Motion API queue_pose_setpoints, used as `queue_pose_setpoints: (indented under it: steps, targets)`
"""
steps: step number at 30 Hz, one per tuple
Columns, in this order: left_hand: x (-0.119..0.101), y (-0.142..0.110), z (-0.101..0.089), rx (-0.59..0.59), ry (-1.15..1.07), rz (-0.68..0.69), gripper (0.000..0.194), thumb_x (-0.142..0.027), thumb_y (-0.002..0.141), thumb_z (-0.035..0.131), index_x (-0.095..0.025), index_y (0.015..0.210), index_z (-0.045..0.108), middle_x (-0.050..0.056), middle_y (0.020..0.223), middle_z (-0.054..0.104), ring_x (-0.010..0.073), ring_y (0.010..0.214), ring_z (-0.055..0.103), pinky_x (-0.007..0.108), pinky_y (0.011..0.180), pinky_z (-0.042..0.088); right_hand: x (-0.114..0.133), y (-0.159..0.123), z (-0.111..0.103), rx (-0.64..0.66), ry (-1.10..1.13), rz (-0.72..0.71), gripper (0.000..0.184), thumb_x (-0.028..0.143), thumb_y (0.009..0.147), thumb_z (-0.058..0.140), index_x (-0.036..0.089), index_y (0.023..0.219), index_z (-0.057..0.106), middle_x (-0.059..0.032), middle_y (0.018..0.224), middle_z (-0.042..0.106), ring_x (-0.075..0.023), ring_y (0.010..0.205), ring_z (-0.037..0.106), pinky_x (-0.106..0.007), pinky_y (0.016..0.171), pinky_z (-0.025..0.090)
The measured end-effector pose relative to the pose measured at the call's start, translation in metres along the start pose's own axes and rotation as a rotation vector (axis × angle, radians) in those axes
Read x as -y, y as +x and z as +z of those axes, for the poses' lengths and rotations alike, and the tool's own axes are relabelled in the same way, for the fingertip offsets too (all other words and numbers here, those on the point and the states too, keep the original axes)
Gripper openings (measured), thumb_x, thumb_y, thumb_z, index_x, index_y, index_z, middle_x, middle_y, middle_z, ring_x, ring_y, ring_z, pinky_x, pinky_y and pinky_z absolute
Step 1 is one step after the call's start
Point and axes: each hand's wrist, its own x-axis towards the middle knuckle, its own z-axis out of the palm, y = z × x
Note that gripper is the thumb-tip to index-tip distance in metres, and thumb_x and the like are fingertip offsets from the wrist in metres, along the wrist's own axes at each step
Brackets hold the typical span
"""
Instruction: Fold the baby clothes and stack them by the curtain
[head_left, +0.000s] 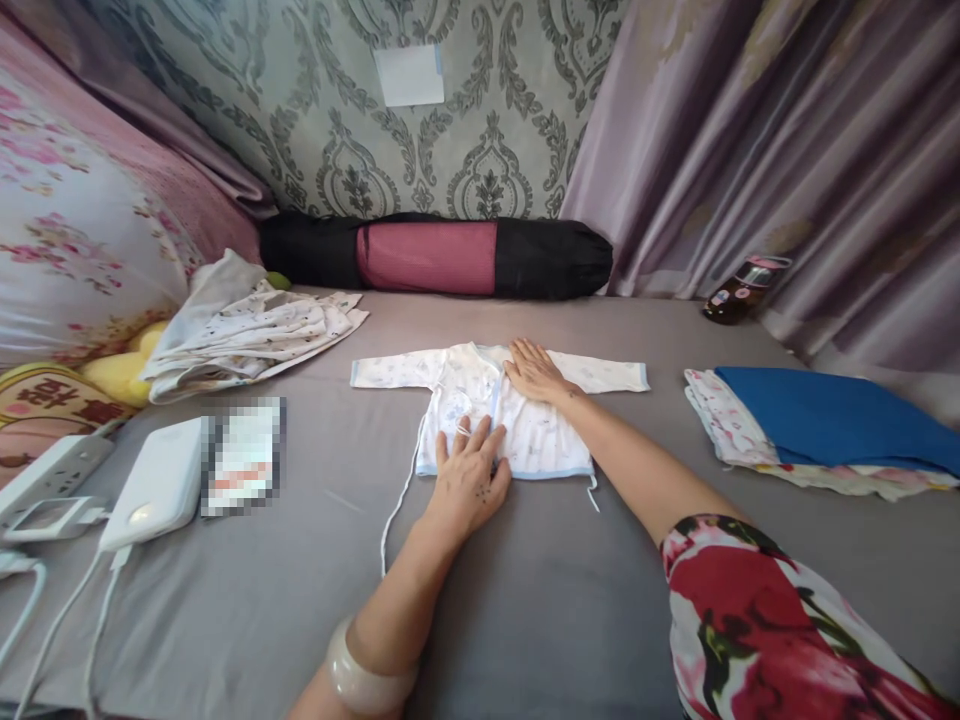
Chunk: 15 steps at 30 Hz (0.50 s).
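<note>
A small white baby shirt (551, 440) with blue trim and long ties lies spread flat on the grey bed sheet (525, 600), sleeves stretched out to both sides. My left hand (469, 478) rests flat on its lower left hem, fingers spread, open. My right hand (534, 368) lies flat near the collar, fingers stretched out, open. A pale bangle (367, 680) is on my left wrist.
A heap of white baby clothes (247, 330) lies at the back left. Folded blue and floral cloths (825, 420) sit at the right. A white power bank (157, 480), cables and a socket strip (52, 470) lie at the left. A black-and-pink roll (435, 255) and a dark jar (739, 290) stand by the wall.
</note>
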Motion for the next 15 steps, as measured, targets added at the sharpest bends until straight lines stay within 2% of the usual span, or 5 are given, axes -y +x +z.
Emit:
queue_pose_setpoints:
  steps: [6,11,15]
  targets:
    - [0.003,0.0,-0.001,0.01,-0.013,-0.001,0.049,-0.035,0.093,0.04,-0.024,0.141,0.043,0.006,0.152,0.038,0.0318,0.143,0.024,0.061,0.113,0.019,0.005,-0.05,-0.004,0.046,0.047,-0.136,0.066,0.048,0.097,0.015,0.012,0.153,0.02,-0.0098,0.16,0.014,-0.0229,0.147,0.008,-0.044,0.118,0.004]
    - [0.007,-0.001,0.001,-0.029,-0.021,0.015,0.046,-0.036,0.093,0.042,-0.026,0.138,0.047,0.007,0.151,0.04,0.0319,0.142,0.027,0.06,0.112,0.021,0.011,-0.1,-0.003,0.034,0.059,-0.187,0.063,0.05,0.097,0.019,0.02,0.153,0.021,-0.007,0.16,0.015,-0.0243,0.147,0.008,-0.049,0.117,0.001]
    - [0.008,-0.002,0.001,-0.038,-0.016,-0.003,0.045,-0.037,0.093,0.044,-0.025,0.136,0.049,0.008,0.15,0.041,0.0308,0.141,0.03,0.057,0.113,0.022,0.018,-0.132,-0.004,0.032,0.047,-0.206,0.063,0.051,0.098,0.02,0.02,0.153,0.022,-0.008,0.16,0.015,-0.0245,0.147,0.008,-0.05,0.117,0.002]
